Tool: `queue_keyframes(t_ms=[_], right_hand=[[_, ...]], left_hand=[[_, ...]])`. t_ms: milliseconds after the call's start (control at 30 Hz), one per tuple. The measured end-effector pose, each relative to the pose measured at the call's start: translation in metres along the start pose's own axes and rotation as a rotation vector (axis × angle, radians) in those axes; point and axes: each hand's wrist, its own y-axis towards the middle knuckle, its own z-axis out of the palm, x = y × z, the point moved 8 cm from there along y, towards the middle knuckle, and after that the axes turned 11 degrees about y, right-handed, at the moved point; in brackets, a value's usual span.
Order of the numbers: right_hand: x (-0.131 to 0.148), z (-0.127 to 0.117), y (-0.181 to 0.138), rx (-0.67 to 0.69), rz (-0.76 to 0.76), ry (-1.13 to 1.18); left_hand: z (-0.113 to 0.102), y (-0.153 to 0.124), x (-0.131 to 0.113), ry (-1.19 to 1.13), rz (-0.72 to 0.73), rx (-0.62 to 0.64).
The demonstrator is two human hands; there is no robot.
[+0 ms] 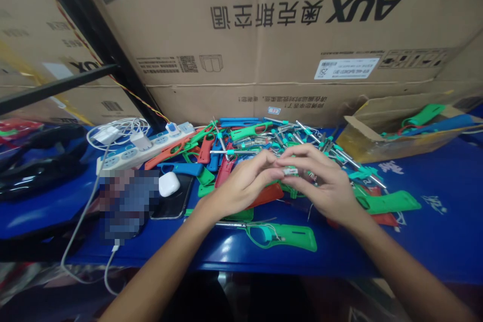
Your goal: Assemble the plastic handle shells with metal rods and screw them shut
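Observation:
My left hand (pixel 249 181) and my right hand (pixel 320 176) meet over a pile of lighter parts. Between their fingertips is a small whitish piece (pixel 290 171), partly covered by the fingers, so its exact kind does not show. Both hands are closed around it, thumbs towards me. Just below them lies a green long-neck lighter casing (pixel 298 237) with a metal tube, a thin wire and a turquoise trigger in it. Behind the hands are metal tubes with turquoise parts (pixel 302 136), mixed with blue, red and green casings. A red-orange casing (pixel 269 194) lies partly under my left hand.
A cardboard box (pixel 396 136) with casings stands at the right. On the left are a power strip (pixel 124 158) with chargers, a phone on a cable, a dark flat device (pixel 171 201) and a white earbud case (pixel 168 184). A large carton (pixel 264 60) walls off the back.

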Motion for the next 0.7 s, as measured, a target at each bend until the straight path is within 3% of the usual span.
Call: queue_keyframes(t_ms=[167, 333, 433, 567, 700], right_hand=[[-0.005, -0.001, -0.001, -0.043, 0.029, 0.062], [0.001, -0.016, -0.002, -0.227, 0.056, 0.136], [-0.003, -0.032, -0.025, -0.386, 0.193, 0.233], [-0.003, -0.036, -0.076, -0.391, 0.330, 0.396], [0.000, -0.027, -0.110, -0.344, 0.410, 0.285]], left_hand=[[0.007, 0.000, 0.002, 0.022, -0.025, 0.036], [0.002, 0.000, 0.007, 0.264, -0.069, 0.075], [0.009, -0.003, 0.013, 0.387, -0.055, 0.246], [0.030, -0.014, 0.026, 0.448, -0.079, 0.548], [0.037, -0.016, 0.025, 0.528, -0.081, 0.581]])
